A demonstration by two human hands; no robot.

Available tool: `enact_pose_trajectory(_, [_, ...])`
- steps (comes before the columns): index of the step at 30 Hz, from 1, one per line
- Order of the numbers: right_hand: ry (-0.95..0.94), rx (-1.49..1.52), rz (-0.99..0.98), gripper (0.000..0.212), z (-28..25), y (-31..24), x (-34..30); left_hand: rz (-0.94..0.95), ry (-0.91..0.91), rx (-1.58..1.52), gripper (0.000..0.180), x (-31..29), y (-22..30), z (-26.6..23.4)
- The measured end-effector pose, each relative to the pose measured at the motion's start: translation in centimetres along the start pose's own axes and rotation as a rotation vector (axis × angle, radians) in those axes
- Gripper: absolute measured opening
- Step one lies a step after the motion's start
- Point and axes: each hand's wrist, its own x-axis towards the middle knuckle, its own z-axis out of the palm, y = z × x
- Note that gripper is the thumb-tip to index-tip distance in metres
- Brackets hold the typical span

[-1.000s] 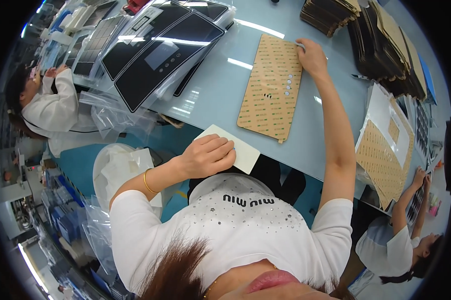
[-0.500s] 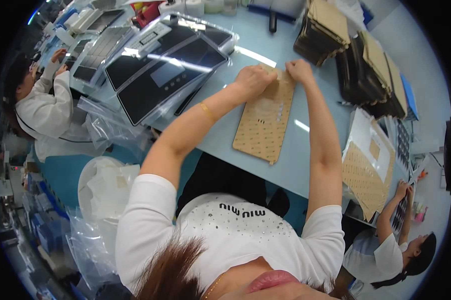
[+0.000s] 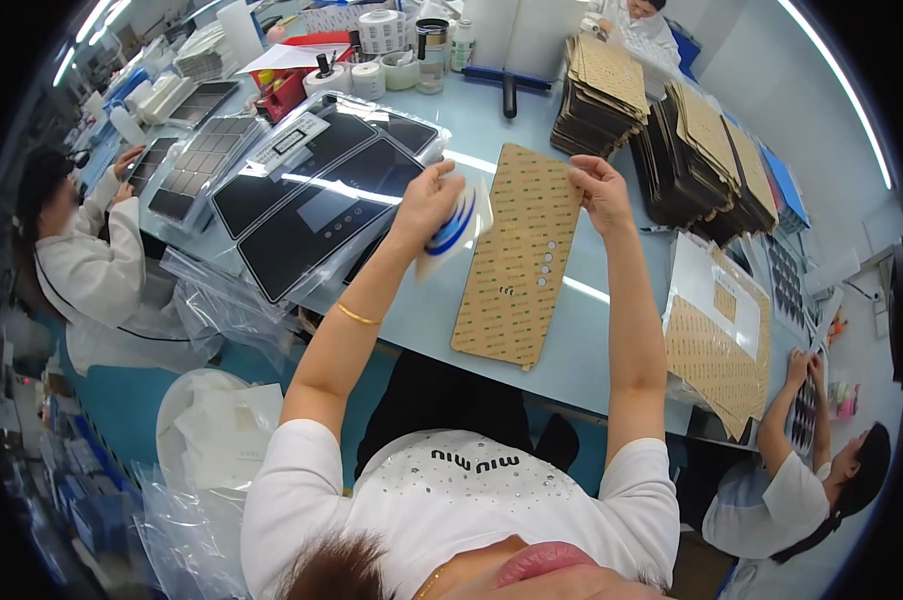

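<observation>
Both arms out; L hand (image 3: 426, 205) clenched, R hand (image 3: 599, 190) prob. pinching.

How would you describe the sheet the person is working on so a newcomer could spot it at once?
On the pale blue table, straight ahead of the person, lies a long tan sheet covered in small green marks. The right hand pinches its far corner, while the left hand holds a white and blue film at its edge. Unlike the stacked tan sheets behind, it lies single and flat.
</observation>
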Motion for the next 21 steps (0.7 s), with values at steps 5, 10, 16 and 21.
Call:
enact_pose_trajectory(5, [-0.020, 0.133, -0.106, 0.022, 1.6, -3.4, -4.9, -0.225, -0.381, 0.030, 0.030, -4.0, 3.9, 1.0])
enact_pose_trajectory(10, [-0.266, 0.350, -0.071, 0.021, 1.6, -5.1, -7.7, -0.157, -0.467, -0.030, 0.027, -6.6, 3.8, 1.8])
enact_pose_trajectory(16, [0.295, -0.167, -0.482, 0.031, -0.9, -3.8, -13.7, 0.046, -0.190, -1.020, 0.013, -9.3, 2.8, -0.1])
enact_pose_trajectory(21, [0.451, -0.687, -0.811, 0.049, 1.3, -0.7, -19.6, 0.017, -0.049, -0.996, 0.013, -8.7, 0.4, -1.5])
